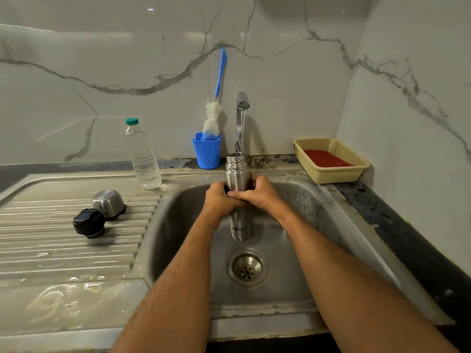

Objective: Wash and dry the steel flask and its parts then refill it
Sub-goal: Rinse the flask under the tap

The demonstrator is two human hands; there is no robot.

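From the head camera, looking down over the sink [331, 207], the person is holding the steel flask [237, 171] upright above the basin with both hands. The left hand [220, 200] is wrapping around the flask's body from the left, fingers curled round the metal and pressed close together. The right hand [257, 193] is gripping from the other side, its fingers curling across the front of the flask and overlapping the left hand's knuckles. The flask's open threaded mouth is sitting directly under the tap [242, 103], and a thin stream of water [242, 131] is running down into it. The flask's lower end, bearing dark lettering, is hanging above the drain [247, 268].

On the ribbed draining board [63, 250] to the left, the flask's steel cup [109, 203] is lying upside down, and the black stopper [89, 222] is resting just in front of it, touching or nearly touching. Behind them a clear plastic bottle [142, 156] with a green cap is standing upright near the sink's back edge. A blue cup [206, 150] is standing against the wall beside the tap, holding a bottle brush [212, 121] with a blue handle leaning on the marble. On the right counter a beige basket [336, 174] is holding a red scrub pad [326, 159].
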